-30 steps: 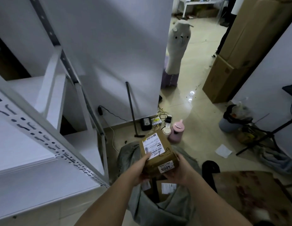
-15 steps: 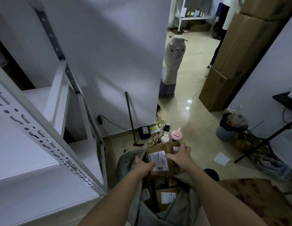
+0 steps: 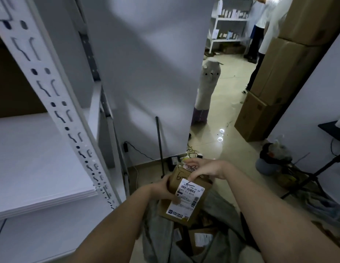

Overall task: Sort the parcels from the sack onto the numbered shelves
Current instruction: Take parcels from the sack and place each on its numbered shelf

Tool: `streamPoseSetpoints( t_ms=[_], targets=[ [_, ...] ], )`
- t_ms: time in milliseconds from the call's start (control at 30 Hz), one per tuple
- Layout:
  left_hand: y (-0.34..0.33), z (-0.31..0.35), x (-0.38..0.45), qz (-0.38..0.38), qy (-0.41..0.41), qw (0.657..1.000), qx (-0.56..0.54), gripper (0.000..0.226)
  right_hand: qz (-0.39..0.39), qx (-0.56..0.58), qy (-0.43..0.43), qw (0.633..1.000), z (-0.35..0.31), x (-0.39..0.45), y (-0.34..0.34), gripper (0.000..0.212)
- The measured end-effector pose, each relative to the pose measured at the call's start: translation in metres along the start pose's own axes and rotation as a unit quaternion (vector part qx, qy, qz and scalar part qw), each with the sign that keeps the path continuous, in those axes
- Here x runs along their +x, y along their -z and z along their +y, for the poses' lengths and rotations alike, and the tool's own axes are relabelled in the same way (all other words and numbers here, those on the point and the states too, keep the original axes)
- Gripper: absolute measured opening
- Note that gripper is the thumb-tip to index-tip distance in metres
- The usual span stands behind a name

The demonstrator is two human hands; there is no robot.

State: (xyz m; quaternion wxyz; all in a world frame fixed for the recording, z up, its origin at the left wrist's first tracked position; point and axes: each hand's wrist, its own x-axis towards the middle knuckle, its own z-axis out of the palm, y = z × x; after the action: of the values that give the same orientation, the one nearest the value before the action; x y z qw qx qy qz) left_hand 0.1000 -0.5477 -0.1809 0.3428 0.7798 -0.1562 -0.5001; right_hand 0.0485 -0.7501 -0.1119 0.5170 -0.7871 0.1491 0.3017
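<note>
Holding a brown cardboard parcel above the open grey sack, the person has both hands on it in the head view, the only view. The left hand is wrapped round its left side, thumb across the white shipping label; the right hand is curled over its far top edge. A handwritten mark that looks like a 6 shows on the upper face, partly hidden by the fingers of the right hand. More parcels lie down in the sack, near and below. The white metal shelves stand at left, with a perforated upright between the boards and the hands.

The likely slip is a misread: the light is dim and the fingers cover part of the number, so the box could go to the wrong shelf. Swinging left, a corner might also catch the upright.
</note>
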Motion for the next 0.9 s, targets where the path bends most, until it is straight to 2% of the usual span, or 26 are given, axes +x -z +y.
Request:
streamPoseSetpoints(
  t_ms=[67,100,167,200,267,367,433,500,533,567,633,667,833,900],
  targets=[
    [0.004,-0.009,-0.010,0.003,-0.013,0.999,-0.038,0.121,-0.005,0.020,0.003,1.000,-0.009,-0.007,-0.012,0.087],
    [0.004,-0.014,-0.014,0.008,-0.017,0.998,-0.058,0.110,0.013,0.029,0.011,0.999,-0.011,-0.008,-0.018,0.086],
    [0.002,-0.021,-0.023,0.039,-0.016,0.993,-0.111,0.082,0.119,0.053,0.040,0.991,-0.011,-0.011,-0.035,0.084],
    [0.000,-0.024,-0.029,0.064,-0.014,0.988,-0.139,0.075,0.187,0.080,0.042,0.978,-0.009,-0.012,-0.045,0.081],
    [-0.003,-0.033,-0.036,0.105,0.000,0.975,-0.196,0.080,0.255,0.158,0.005,0.954,-0.001,-0.013,-0.063,0.074],
    [-0.009,-0.040,-0.050,0.125,0.013,0.963,-0.240,0.061,0.182,0.219,-0.049,0.957,0.015,-0.007,-0.093,0.068],
    [-0.013,-0.043,-0.064,0.142,0.010,0.953,-0.267,0.070,0.149,0.250,-0.033,0.956,0.020,-0.002,-0.109,0.065],
    [-0.016,-0.046,-0.078,0.162,0.009,0.948,-0.273,0.074,0.143,0.255,-0.017,0.956,0.019,-0.001,-0.122,0.086],
    [-0.018,-0.050,-0.085,0.175,0.010,0.945,-0.276,0.063,0.133,0.242,-0.010,0.961,0.018,-0.001,-0.128,0.094],
    [-0.022,-0.052,-0.094,0.186,0.011,0.941,-0.281,0.049,0.128,0.229,-0.006,0.965,0.012,-0.008,-0.137,0.093],
    [-0.030,-0.058,-0.111,0.210,0.010,0.930,-0.302,0.027,0.128,0.222,0.000,0.967,0.005,-0.018,-0.152,0.075],
    [-0.035,-0.061,-0.117,0.223,0.005,0.923,-0.315,0.024,0.133,0.208,0.002,0.969,0.007,-0.017,-0.157,0.070],
    [-0.046,-0.087,-0.150,0.314,-0.006,0.882,-0.352,0.054,0.117,0.178,0.017,0.977,-0.008,-0.026,-0.193,0.065],
    [-0.042,-0.100,-0.169,0.348,-0.009,0.865,-0.362,0.054,0.099,0.154,0.035,0.982,-0.023,-0.032,-0.212,0.061]
  ],
)
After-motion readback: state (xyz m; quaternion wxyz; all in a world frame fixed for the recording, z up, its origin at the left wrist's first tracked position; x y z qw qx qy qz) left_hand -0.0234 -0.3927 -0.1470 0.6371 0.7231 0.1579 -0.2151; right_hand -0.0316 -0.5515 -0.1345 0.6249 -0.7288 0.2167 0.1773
